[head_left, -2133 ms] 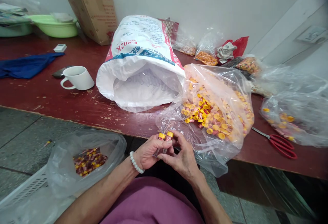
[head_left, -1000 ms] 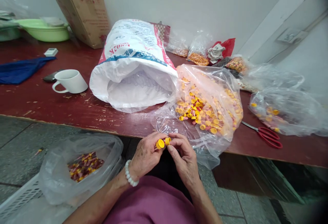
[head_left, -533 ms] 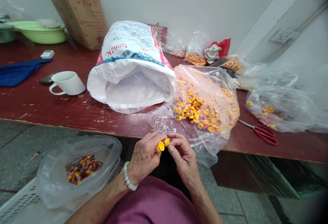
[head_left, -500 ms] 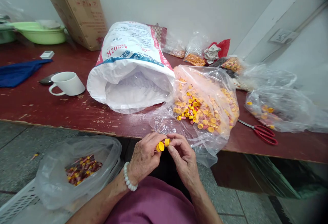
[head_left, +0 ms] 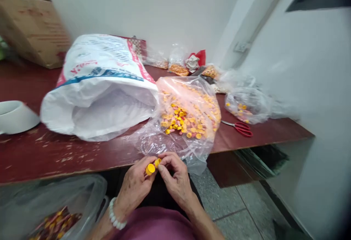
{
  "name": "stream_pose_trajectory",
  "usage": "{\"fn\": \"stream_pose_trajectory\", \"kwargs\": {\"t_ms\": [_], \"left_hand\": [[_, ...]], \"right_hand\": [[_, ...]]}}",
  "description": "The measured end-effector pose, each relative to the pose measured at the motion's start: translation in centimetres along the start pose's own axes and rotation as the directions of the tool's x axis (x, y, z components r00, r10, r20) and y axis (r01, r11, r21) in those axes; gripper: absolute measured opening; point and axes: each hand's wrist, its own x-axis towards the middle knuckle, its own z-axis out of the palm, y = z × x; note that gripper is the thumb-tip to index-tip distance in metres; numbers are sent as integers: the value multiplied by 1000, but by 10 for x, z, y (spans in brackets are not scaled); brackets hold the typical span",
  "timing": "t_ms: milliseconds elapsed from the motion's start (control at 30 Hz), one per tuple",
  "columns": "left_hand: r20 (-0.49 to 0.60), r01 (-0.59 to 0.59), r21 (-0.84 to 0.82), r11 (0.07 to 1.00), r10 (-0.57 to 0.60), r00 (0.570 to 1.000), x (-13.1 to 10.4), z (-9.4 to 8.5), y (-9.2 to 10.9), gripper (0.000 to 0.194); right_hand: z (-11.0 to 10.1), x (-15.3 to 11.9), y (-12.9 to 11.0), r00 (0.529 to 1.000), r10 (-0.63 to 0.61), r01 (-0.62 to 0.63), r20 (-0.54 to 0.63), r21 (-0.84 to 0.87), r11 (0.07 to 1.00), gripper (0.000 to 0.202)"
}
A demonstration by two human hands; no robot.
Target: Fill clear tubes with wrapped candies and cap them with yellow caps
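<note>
Close to the table's front edge, my left hand (head_left: 136,182) is closed around a small piece with a round yellow cap (head_left: 150,169). A second yellow-capped piece (head_left: 157,162) sits beside it, and the fingertips of my right hand (head_left: 177,179) are pinched on that one. Their bodies are mostly hidden by my fingers. Just beyond my hands lies an open clear plastic bag (head_left: 201,143) full of similar small red pieces with yellow caps (head_left: 179,118). At lower left, a translucent bag (head_left: 94,185) holds a pile of red and yellow pieces (head_left: 59,223).
A big white sack (head_left: 101,86) lies on the red table (head_left: 68,156), its mouth facing me. A white mug (head_left: 19,117) and cardboard box (head_left: 33,31) are at left. Red-handled scissors (head_left: 242,129), another clear bag (head_left: 248,102) and small filled bags (head_left: 178,66) are to the right and back.
The view has swung to the right, so the table things appear shifted left. Both hands keep nearly the same hold on the two yellow-capped pieces.
</note>
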Motion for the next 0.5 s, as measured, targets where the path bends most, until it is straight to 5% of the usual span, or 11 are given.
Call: {"fn": "stream_pose_trajectory", "kwargs": {"t_ms": [300, 500], "left_hand": [[222, 32, -98, 995, -10, 975, 16, 28, -5, 28], [153, 28, -18, 999, -25, 988, 6, 28, 5, 18]], "right_hand": [[-19, -12, 7, 987, 27, -39, -161, -74, 996, 3], [-12, -24, 25, 989, 118, -113, -85, 59, 992, 8]]}}
